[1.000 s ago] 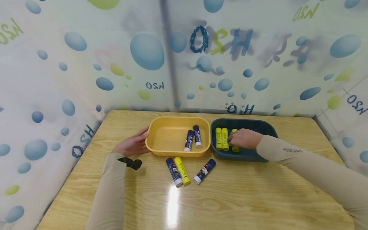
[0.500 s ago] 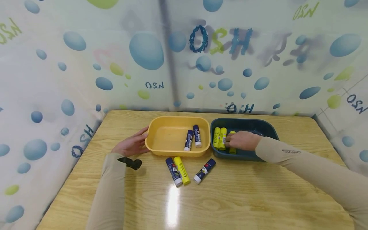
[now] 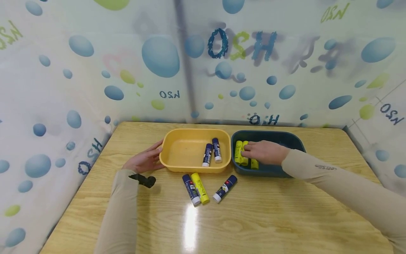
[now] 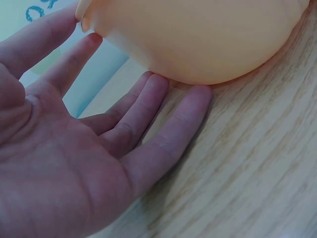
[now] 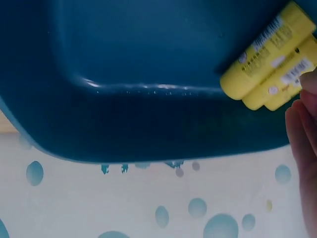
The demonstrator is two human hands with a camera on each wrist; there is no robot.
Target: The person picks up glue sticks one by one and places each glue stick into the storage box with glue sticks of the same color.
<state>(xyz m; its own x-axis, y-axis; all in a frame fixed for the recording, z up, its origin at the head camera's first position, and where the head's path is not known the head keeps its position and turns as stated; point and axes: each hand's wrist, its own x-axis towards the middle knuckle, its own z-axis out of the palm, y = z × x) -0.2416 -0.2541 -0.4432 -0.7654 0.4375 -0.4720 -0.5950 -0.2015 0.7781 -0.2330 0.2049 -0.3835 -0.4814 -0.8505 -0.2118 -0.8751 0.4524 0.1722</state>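
Observation:
My left hand (image 3: 144,160) rests its fingertips against the left side of the yellow plastic tray (image 3: 180,167); in the left wrist view the fingers (image 4: 173,129) are spread and fairly straight along its wall. My right hand (image 3: 268,151) reaches into the dark blue tray (image 3: 276,171), its fingers over the yellow glue sticks (image 3: 238,152). Three yellow glue sticks (image 5: 267,54) lie side by side in the right wrist view. There, the right fingers (image 5: 299,134) are beside them, partly cut off by the frame edge.
Two navy glue sticks (image 3: 207,155) with white ends lie in the yellow tray. In front of the trays, on the wooden table (image 3: 253,218), lie a yellow glue stick (image 3: 200,188) beside a navy one (image 3: 191,189), and another navy glue stick (image 3: 225,188). A patterned curtain (image 3: 196,70) stands behind.
My right hand has shifted left across the yellow glue sticks, and the sticks have moved slightly left, closer together. The left hand stays at the yellow tray.

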